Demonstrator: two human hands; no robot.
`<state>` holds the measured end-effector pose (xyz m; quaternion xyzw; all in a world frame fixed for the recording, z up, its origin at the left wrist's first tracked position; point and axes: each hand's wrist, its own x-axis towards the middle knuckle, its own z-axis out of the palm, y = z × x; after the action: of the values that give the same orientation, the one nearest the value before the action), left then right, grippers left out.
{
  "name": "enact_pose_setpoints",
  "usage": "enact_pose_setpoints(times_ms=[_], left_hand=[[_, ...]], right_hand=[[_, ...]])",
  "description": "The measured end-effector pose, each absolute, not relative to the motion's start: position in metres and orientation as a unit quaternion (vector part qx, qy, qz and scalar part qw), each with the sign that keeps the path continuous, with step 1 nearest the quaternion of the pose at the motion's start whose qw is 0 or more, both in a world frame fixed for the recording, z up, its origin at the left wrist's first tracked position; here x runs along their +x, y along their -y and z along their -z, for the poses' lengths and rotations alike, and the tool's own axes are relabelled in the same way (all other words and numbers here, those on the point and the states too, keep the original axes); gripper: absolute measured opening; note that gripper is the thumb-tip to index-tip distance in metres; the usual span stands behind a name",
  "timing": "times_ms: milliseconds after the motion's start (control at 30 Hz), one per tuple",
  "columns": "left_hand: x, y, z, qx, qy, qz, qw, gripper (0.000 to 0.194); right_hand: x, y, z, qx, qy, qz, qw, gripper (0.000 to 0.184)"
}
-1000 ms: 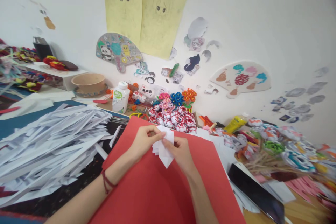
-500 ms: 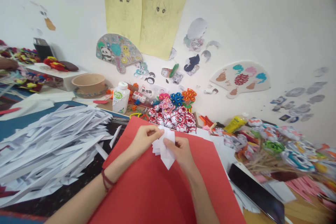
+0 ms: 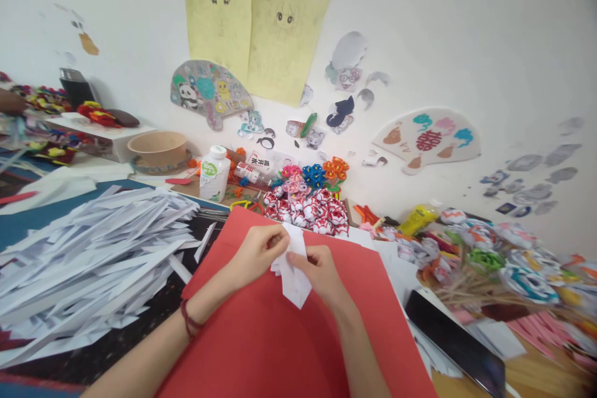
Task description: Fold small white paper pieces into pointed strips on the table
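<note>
- Both hands work one folded white paper piece, held above the red sheet, just in front of the person at about 12 o'clock.
- Left hand pinches the piece's top edge: thumb and forefinger closed narrow on it, other fingers curled under.
- Right hand grips the right side, thumb on top and fingers behind; also closed on the paper, not spread.
- Lower point of the piece hangs free at 6 o'clock, clear of both hands and apparently off the red sheet.
- Judgement: this looks like a crease or tuck near the top edge. To do it well, the person keeps the left pinch fixed as the anchor and lets the right thumb do the pressing along the fold line.
- Grip should stay light; paper this thin buckles if both hands squeeze.
- Layers on the left edge look fanned; they need aligning before the crease is set.
- Pile of white paper strips lies at 9 o'clock, well apart; paper flower balls at 12 o'clock, near but not touching.
- Dark tablet sits at 4 o'clock.
</note>
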<state>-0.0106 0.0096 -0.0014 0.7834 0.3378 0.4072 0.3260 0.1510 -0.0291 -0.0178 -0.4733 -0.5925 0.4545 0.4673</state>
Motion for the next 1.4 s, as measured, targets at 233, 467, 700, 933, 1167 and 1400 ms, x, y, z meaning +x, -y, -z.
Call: enact_pose_setpoints(times_ms=[233, 467, 700, 933, 1167, 1400], left_hand=[[-0.014, -0.013, -0.001, 0.805, -0.314, -0.354, 0.358, 0.028], [-0.014, -0.008, -0.007, 0.815, -0.297, -0.342, 0.361, 0.022], [-0.012, -0.008, -0.002, 0.829, -0.298, -0.342, 0.327, 0.027], [-0.012, -0.009, -0.002, 0.826, -0.31, -0.329, 0.336, 0.026], [-0.018, -0.018, 0.002, 0.731, -0.367, -0.454, 0.354, 0.024], [-0.002, -0.012, 0.01, 0.586, -0.359, -0.473, 0.551, 0.026]], right_hand=[[0.155, 0.03, 0.014, -0.462, 0.6, -0.472, 0.451, 0.023], [0.157, 0.03, 0.016, -0.457, 0.606, -0.476, 0.445, 0.024], [0.158, 0.028, 0.014, -0.458, 0.578, -0.462, 0.493, 0.024], [0.163, 0.03, 0.015, -0.456, 0.623, -0.489, 0.406, 0.031], [0.162, 0.021, 0.017, -0.462, 0.513, -0.457, 0.561, 0.041], [0.154, 0.022, 0.021, -0.45, 0.481, -0.519, 0.545, 0.034]])
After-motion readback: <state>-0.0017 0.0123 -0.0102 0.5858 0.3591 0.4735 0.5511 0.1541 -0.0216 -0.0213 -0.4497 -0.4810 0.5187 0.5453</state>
